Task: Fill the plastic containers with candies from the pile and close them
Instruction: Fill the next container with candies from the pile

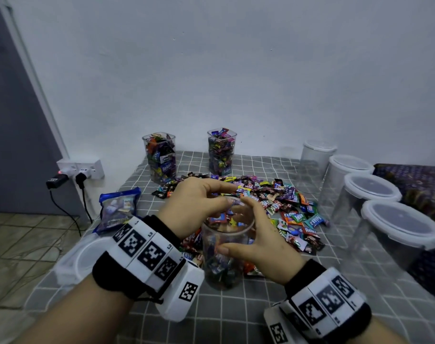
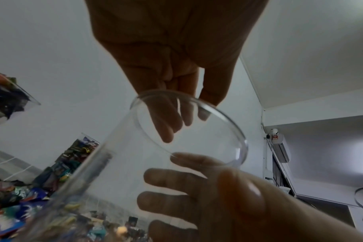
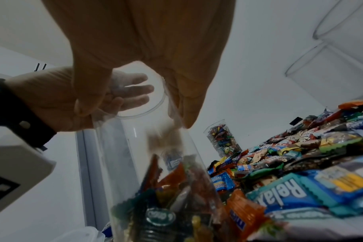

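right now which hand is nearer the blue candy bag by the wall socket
Left. The left hand hovers over the open container's mouth, on the blue candy bag's side; the right hand grips the container's far side.

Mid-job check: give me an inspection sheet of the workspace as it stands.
Surface: grey checked cloth.
Job's things: candy pile; part-filled container; two full open containers; four lidded empty ones; loose lid.
Clutter: blue candy bag.
Grippers: right hand grips the container; left hand is over its mouth, fingers relaxed.
Cables: two plugged into wall socket.
Surroundings: white wall.
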Demonstrator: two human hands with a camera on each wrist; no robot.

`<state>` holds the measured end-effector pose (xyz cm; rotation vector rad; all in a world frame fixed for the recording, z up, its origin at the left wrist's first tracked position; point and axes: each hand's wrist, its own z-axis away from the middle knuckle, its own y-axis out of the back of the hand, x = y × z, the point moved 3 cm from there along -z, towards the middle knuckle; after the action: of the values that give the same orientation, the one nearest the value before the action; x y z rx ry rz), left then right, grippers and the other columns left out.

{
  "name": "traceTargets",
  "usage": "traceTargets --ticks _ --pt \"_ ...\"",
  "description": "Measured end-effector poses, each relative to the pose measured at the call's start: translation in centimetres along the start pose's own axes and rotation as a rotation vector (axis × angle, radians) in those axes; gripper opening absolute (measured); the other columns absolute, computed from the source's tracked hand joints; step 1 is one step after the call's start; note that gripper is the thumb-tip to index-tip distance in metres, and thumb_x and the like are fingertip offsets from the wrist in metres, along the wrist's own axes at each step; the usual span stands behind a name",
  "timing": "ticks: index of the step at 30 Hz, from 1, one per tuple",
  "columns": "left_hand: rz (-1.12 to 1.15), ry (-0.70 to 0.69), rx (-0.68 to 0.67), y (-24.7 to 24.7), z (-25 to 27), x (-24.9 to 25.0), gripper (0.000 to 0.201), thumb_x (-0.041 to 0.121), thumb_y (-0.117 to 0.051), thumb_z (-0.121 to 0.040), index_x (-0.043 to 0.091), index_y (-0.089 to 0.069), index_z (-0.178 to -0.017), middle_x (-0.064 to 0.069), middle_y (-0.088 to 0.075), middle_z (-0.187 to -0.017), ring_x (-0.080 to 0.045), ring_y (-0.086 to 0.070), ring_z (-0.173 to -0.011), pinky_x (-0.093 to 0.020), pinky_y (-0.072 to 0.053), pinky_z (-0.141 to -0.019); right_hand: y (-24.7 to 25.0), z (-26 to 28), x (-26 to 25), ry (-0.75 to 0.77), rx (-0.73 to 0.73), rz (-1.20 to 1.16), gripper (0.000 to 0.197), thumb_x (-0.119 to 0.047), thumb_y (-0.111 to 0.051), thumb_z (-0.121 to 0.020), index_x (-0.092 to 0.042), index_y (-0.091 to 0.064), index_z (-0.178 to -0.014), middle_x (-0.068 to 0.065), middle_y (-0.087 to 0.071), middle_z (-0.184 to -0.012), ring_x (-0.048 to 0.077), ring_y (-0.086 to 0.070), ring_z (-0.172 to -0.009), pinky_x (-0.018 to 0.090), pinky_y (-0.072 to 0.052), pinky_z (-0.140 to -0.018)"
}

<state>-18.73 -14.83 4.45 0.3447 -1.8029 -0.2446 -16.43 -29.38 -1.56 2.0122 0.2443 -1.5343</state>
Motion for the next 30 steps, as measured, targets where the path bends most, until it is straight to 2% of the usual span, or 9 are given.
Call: traceTargets --ticks 5,8,11,13,16,21,24,28,30 --pt "0.1 -0.076 0.147 0.5 0.5 0.1 0.025 0.003 -0.061 -0.086 0.026 -0.07 -0.088 -0.002 -0.072 -0.087 -0.013 -0.066 -0.08 -0.026 -0.056 -0.068 0.2 -0.1 0.3 -0.004 -0.001 0.036 0.1 -0.014 -0.082 -0.069 -0.021 -0.017 -0.144 -0.017 -0.044 -0.126 -0.023 -0.045 -0.106 -0.002 -0.036 -0.084" --pt "0.143 -0.077 0.263 1.8 0.5 -0.1 0.024 0.003 -0.058 -0.088 0.024 -0.069 -0.086 0.007 -0.069 -0.081 -0.006 -0.064 -0.077 -0.019 -0.053 -0.062 0.3 -0.1 0.4 -0.031 -0.025 0.094 0.109 -0.018 -0.081 -0.07 -0.027 -0.004 -0.147 -0.013 -0.04 -0.129 -0.014 -0.044 -0.112 0.0 -0.036 -0.088" --pt "0.073 0.02 0.31 3.4 0.1 -1.6 0.022 0.008 -0.057 -0.089 0.028 -0.065 -0.088 0.009 -0.067 -0.086 -0.003 -0.061 -0.078 -0.021 -0.052 -0.065 0.9 -0.1 0.4 -0.047 -0.116 0.196 0.112 -0.023 -0.082 -0.071 -0.032 0.0 -0.146 -0.018 -0.037 -0.13 -0.001 -0.043 -0.122 0.015 -0.037 -0.102" --pt "-0.031 0.126 0.295 4.2 -0.5 -3.5 0.016 0.015 -0.059 -0.089 0.029 -0.064 -0.093 0.007 -0.066 -0.095 -0.01 -0.061 -0.088 -0.031 -0.049 -0.076 1.7 -0.3 0.8 -0.038 -0.191 0.332 0.105 -0.033 -0.081 -0.065 -0.033 -0.013 -0.145 -0.018 -0.039 -0.136 0.001 -0.04 -0.126 0.025 -0.035 -0.108" --pt "-0.217 0.322 0.24 4.8 -1.2 -6.5 0.026 0.025 -0.061 -0.088 0.02 -0.061 -0.113 -0.001 -0.064 -0.113 -0.017 -0.057 -0.098 -0.029 -0.042 -0.08 3.3 -1.0 2.1 -0.144 -0.223 0.604 0.101 -0.045 -0.073 -0.066 -0.026 -0.018 -0.148 -0.004 -0.031 -0.15 0.013 -0.03 -0.136 0.036 -0.03 -0.112" --pt "-0.455 0.607 0.131 4.5 -2.1 -10.4 0.053 0.04 -0.06 -0.087 0.012 -0.05 -0.131 -0.01 -0.053 -0.131 -0.026 -0.052 -0.117 -0.031 -0.043 -0.094 7.1 -2.7 4.5 -0.477 0.025 0.83 0.088 -0.046 -0.065 -0.082 -0.012 -0.017 -0.148 0.01 -0.027 -0.15 0.026 -0.029 -0.136 0.037 -0.03 -0.111" --pt "-0.565 0.69 0.082 4.3 -2.6 -12.0 0.064 0.047 -0.061 -0.084 0.015 -0.044 -0.137 -0.013 -0.05 -0.136 -0.03 -0.05 -0.12 -0.037 -0.043 -0.099 8.2 -3.5 6.1 -0.645 0.051 0.908 0.086 -0.055 -0.06 -0.082 -0.01 -0.023 -0.144 0.014 -0.031 -0.148 0.029 -0.035 -0.133 0.039 -0.036 -0.107" --pt "-0.682 0.718 -0.001 3.8 -3.1 -13.0 0.052 0.049 -0.058 -0.086 0.014 -0.053 -0.124 -0.01 -0.055 -0.129 -0.03 -0.051 -0.117 -0.032 -0.04 -0.099 8.3 -3.8 7.5 -0.759 0.054 0.946 0.084 -0.061 -0.055 -0.082 -0.008 -0.026 -0.141 0.016 -0.041 -0.141 0.03 -0.047 -0.124 0.036 -0.044 -0.097" --pt "-0.724 0.753 -0.026 3.5 -3.1 -13.3 0.058 0.053 -0.053 -0.087 0.014 -0.047 -0.129 -0.011 -0.049 -0.135 -0.03 -0.047 -0.122 -0.03 -0.039 -0.097 8.0 -3.9 7.9 -0.801 0.023 0.934 0.086 -0.062 -0.051 -0.085 -0.007 -0.02 -0.144 0.014 -0.044 -0.14 0.028 -0.049 -0.124 0.033 -0.044 -0.093"
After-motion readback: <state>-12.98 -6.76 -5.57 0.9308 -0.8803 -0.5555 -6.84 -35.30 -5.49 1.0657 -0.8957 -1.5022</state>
